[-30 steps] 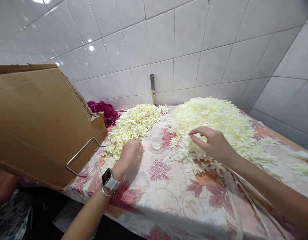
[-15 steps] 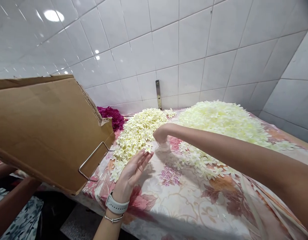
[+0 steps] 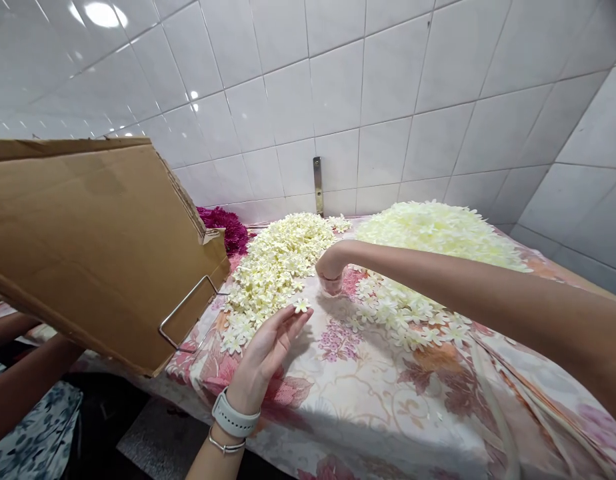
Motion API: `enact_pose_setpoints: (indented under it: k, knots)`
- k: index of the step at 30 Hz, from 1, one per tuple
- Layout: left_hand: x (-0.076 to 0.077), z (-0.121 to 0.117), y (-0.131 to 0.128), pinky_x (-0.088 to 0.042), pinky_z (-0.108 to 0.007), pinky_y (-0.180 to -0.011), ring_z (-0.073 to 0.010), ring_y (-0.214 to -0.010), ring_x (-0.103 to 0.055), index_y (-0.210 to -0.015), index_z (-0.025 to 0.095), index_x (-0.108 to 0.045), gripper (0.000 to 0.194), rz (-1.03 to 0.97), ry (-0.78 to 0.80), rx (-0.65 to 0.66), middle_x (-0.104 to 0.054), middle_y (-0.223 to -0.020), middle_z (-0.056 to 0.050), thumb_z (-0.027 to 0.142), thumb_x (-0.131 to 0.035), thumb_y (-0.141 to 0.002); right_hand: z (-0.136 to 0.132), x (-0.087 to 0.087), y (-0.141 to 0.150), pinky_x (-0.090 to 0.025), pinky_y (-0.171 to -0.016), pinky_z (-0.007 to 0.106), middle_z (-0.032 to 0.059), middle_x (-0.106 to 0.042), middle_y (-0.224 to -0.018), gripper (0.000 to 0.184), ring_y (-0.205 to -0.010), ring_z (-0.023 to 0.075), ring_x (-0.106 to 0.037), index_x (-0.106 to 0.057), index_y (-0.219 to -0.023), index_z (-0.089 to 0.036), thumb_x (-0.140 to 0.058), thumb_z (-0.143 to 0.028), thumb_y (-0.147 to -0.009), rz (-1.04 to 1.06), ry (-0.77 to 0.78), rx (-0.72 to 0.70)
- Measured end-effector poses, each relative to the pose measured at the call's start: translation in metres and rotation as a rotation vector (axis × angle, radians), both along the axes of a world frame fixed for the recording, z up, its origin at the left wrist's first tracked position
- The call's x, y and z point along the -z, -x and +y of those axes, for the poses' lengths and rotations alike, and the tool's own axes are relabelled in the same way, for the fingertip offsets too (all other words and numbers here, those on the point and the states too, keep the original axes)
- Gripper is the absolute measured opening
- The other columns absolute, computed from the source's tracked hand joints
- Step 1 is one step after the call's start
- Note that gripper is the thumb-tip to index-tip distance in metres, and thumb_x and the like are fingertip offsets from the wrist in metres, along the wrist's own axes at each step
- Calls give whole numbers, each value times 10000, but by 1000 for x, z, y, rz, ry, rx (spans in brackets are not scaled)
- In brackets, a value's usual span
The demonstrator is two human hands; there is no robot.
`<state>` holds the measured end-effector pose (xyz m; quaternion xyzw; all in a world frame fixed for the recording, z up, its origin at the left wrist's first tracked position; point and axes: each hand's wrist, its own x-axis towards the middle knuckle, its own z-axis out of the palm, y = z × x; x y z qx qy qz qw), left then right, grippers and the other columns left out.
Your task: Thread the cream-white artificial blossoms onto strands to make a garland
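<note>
A white flower pile (image 3: 438,230) is spreading right of a smaller cream pile (image 3: 275,257). The left hand (image 3: 269,343) is pinching at its fingertips; the right hand (image 3: 333,259) is arching over an upright clear cup (image 3: 331,287), its grip hidden. In the left hand's pinch, one flower (image 3: 301,305) is facing petals-up.

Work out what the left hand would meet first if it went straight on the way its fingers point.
Beyond the left hand, probably the clear cup at the right hand, though depth is unclear.
</note>
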<state>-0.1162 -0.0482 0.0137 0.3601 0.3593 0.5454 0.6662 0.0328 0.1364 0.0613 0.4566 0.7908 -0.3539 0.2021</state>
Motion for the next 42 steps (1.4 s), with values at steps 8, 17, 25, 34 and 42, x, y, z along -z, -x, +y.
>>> enact_pose_setpoints:
  k: [8,17,25,34,42]
  knots:
    - [6,-12,2,-262,-386,-1122,-242,-1236,-463,-1029,156,-620,269,92,-77,-3,-560,-1255,-96,161,-616,-760,-12,-33,-7,-518,-749,366,65,-594,-1078,279,-894,168,-603,-551,-1109,-144,-532,-300,-879,-18,-20,-60]
    - [-11,19,-40,-504,-318,-912,-173,-857,-677,-866,145,-618,156,51,94,-60,-668,-818,-40,77,-623,-725,-76,-65,-45,-471,-547,234,89,-665,-911,233,-676,133,-624,-622,-911,-131,-462,-298,-874,254,-262,-50]
    - [-19,39,-94,-531,-282,-672,-156,-721,-647,-766,138,-635,68,382,-286,2,-653,-766,-31,190,-637,-723,-120,-15,-112,-541,-678,283,107,-663,-1020,373,-868,176,-637,-646,-1044,-147,-464,-417,-862,807,-113,196]
    - [-18,55,-138,-472,-213,-496,-130,-659,-591,-765,164,-518,206,532,-390,89,-559,-756,-6,358,-583,-787,-148,35,-132,-517,-766,369,102,-658,-1077,351,-918,214,-635,-527,-1211,-189,-430,-281,-887,937,-730,525]
    - [-13,45,-138,-488,-207,-567,-132,-718,-562,-756,129,-648,289,347,-160,396,-573,-751,-37,404,-574,-800,-145,53,-142,-535,-739,307,118,-635,-1031,256,-928,189,-631,-554,-1044,-178,-329,-206,-924,872,-1048,304]
